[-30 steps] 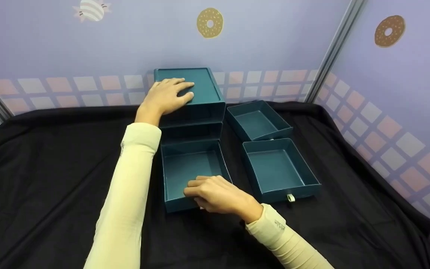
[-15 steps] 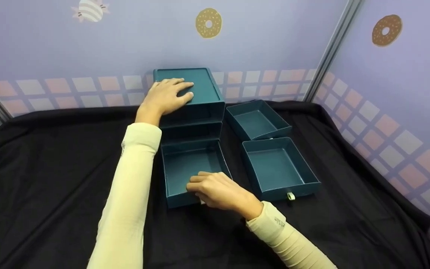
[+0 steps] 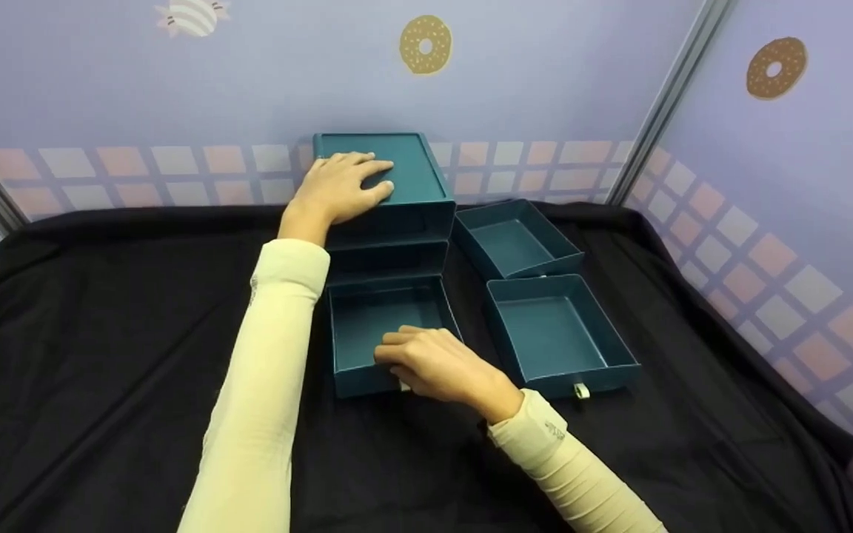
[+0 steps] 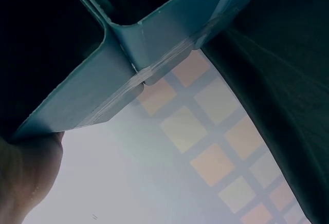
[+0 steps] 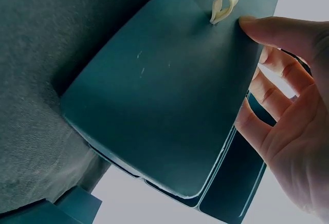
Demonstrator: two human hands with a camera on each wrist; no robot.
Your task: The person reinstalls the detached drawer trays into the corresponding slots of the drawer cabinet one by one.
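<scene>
Under right hand [image 3: 437, 364]: drawer [image 3: 367, 329] front rim hidden.

no words or numbers can be read anywhere. a tiny mark sits on the cuff of the right sleeve [image 3: 554, 433], and another on the left sleeve [image 3: 254, 283], but both are too small and blurry to read. the teal boxes carry no letters, and the walls show only pictures.
</scene>
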